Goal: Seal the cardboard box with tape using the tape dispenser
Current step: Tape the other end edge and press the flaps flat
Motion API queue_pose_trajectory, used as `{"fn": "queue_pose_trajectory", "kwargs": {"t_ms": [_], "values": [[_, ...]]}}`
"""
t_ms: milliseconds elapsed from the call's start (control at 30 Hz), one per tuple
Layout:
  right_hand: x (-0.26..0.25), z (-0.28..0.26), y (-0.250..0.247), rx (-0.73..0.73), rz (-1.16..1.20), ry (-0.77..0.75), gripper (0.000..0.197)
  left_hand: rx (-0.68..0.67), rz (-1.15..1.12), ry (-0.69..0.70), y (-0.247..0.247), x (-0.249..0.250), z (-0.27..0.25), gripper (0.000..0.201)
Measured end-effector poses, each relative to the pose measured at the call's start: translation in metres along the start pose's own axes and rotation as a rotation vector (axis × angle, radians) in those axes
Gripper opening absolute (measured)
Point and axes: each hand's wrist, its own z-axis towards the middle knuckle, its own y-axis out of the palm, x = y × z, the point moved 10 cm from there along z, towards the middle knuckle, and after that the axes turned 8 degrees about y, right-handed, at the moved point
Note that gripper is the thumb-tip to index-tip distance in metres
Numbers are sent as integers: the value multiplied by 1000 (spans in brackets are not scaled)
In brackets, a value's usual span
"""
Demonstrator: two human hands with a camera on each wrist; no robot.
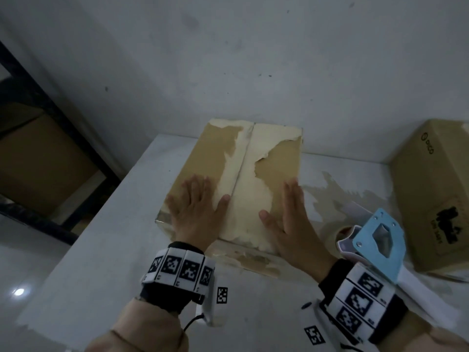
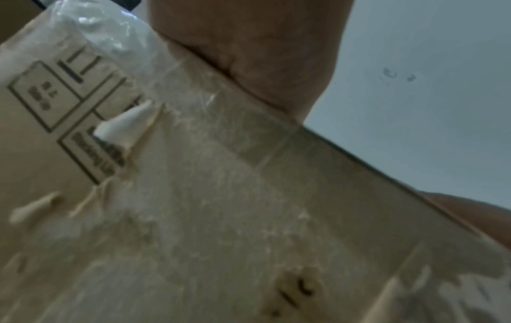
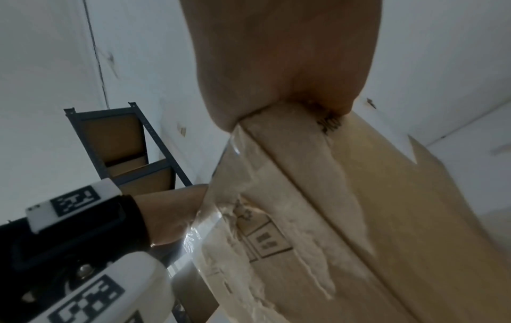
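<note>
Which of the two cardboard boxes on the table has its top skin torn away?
The brown cardboard box under both hands: pale ragged patches flank its centre seam. The printed box at right looks intact.

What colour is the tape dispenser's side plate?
Light blue, on the tape dispenser; clearest in the head view.

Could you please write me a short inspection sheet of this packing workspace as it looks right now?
Surface: white table, its coating peeled in patches beside the box.
Job's things: cardboard box, flaps closed, top paper badly torn; blue tape dispenser lies on the table to its right, untouched.
Clutter: second cardboard box at the table's right edge.
Grippers: left hand and right hand press flat on the flaps, either side of the seam.
Cables: thin black cord at the left wrist.
Surroundings: scuffed white wall; dark metal shelving on the left.
</note>
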Motion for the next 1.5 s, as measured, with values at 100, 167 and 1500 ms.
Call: {"fn": "queue_pose_trajectory", "kwargs": {"t_ms": [100, 167, 1500], "values": [[-20, 12, 19, -79, -9, -27, 87, 7, 15, -39, -8, -26, 9, 63], [-34, 22, 29, -72, -23, -25, 95, 23, 32, -60, -15, -44, 16, 63], [-50, 68, 73, 3, -236, -44, 110, 65, 106, 117, -39, -58, 55, 62]]}}
